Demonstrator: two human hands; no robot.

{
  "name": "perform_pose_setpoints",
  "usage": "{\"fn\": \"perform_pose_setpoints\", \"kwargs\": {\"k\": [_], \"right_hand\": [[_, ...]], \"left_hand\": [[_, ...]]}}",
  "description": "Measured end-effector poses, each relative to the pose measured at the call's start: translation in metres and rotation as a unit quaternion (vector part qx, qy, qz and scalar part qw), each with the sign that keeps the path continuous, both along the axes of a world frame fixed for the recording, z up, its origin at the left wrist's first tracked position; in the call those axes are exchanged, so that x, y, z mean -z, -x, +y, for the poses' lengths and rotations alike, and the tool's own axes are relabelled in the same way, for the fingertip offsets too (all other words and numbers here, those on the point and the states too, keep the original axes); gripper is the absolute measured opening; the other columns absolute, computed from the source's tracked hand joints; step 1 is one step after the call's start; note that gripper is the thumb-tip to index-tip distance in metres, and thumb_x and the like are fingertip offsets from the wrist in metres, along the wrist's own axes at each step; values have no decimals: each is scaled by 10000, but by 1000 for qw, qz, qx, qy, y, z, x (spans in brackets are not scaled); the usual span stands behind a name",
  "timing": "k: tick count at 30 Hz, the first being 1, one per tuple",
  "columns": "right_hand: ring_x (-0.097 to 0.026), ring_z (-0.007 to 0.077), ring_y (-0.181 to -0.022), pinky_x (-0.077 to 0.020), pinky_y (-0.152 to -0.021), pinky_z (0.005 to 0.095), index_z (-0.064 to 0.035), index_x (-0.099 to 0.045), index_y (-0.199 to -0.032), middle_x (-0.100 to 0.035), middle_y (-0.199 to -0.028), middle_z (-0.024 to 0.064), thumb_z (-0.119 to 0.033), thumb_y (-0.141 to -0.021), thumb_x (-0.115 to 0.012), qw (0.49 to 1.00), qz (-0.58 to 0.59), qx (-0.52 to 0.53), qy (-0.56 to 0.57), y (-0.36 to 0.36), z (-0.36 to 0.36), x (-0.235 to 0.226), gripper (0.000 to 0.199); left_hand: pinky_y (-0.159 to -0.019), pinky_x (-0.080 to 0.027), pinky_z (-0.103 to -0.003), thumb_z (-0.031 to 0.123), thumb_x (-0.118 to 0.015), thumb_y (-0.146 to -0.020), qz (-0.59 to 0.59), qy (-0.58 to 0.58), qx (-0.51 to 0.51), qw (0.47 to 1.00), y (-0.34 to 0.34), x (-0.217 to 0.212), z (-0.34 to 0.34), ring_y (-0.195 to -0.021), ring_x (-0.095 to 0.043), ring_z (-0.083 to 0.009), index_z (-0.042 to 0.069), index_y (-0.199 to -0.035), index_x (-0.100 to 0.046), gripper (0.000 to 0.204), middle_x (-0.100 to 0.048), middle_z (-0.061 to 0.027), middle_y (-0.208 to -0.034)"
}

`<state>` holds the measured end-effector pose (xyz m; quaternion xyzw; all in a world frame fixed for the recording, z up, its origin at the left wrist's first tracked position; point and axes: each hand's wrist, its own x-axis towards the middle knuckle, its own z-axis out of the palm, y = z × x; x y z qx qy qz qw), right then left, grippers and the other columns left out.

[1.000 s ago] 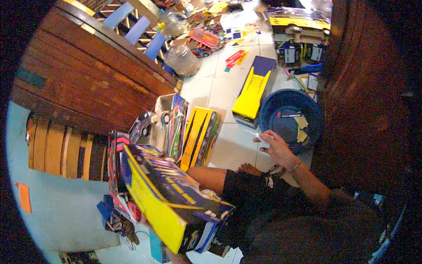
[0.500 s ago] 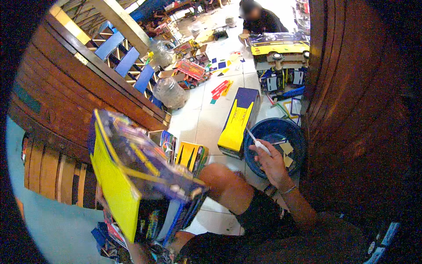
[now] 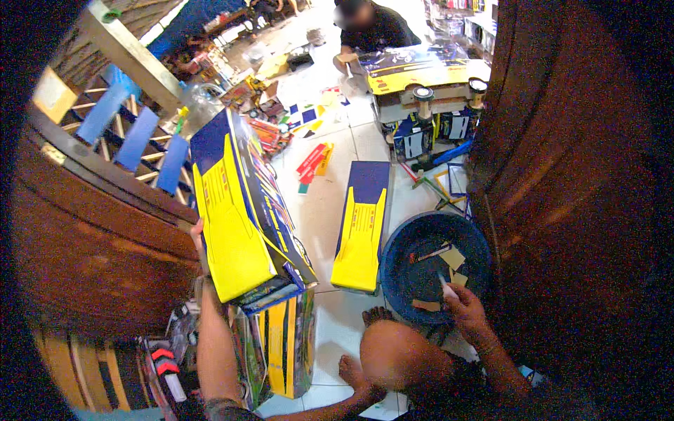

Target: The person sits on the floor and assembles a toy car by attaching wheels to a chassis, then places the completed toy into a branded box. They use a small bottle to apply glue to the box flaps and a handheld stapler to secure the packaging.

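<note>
Yellow-and-blue toy box (image 3: 242, 210), lifted at ten o'clock, rests gripped from behind by the left hand (image 3: 199, 242). At four o'clock the right hand (image 3: 463, 309) pinches a small white-tipped tool at the blue basin (image 3: 393, 242). Held one-handed and tilted, the box could slip onto the boxes standing beneath.
</note>
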<state>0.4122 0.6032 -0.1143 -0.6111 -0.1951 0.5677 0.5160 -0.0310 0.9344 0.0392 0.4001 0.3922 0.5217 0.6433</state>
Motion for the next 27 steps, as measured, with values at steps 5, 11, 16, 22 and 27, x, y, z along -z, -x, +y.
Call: {"fn": "perform_pose_setpoints", "kwargs": {"k": [5,11,16,22,27], "right_hand": [[-610,206,-1058,-491,-923,329,-26,-572,-1160,-646,-1131,114,-55,-901,-648,999,-40,-9,29,-14,-22,28,272],[-609,224,-1091,-481,-945,370,-71,-610,-1104,-659,-1170,84,-160,-878,-697,955,-207,-155,145,-54,-46,53,257],[-606,277,-1083,-466,-956,398,-99,-625,-1137,-621,-1201,96,-312,-940,-617,890,-330,-277,147,-117,-64,101,290],[-598,254,-1039,-473,-886,398,-103,-665,-1016,-657,-1074,69,-218,-874,-703,900,-296,-200,248,-180,-59,165,186],[-592,280,-1063,-467,-913,418,-68,-653,-1009,-633,-1134,109,-167,-860,-721,870,-404,-245,144,-191,-59,194,191]], "left_hand": [[-800,-525,-296,581,-484,-932,31,24,63,997,-6,123,119,-934,-620,-160,97,-1206,-549,560,-630,-22,-1097],[-837,-522,-330,526,-501,-933,27,98,182,978,-20,276,233,-924,-629,-181,89,-1170,-585,504,-654,-40,-1073],[-828,-520,-337,503,-480,-942,64,191,135,970,-49,336,256,-910,-635,-187,84,-1176,-579,490,-651,-49,-1084],[-864,-515,-335,508,-495,-932,32,183,193,963,-84,335,258,-980,-629,-192,73,-1209,-565,520,-644,-57,-1126],[-941,-466,-305,388,-505,-989,105,200,170,959,-81,324,272,-1141,-557,-173,65,-1375,-501,503,-561,-47,-1316]]}}
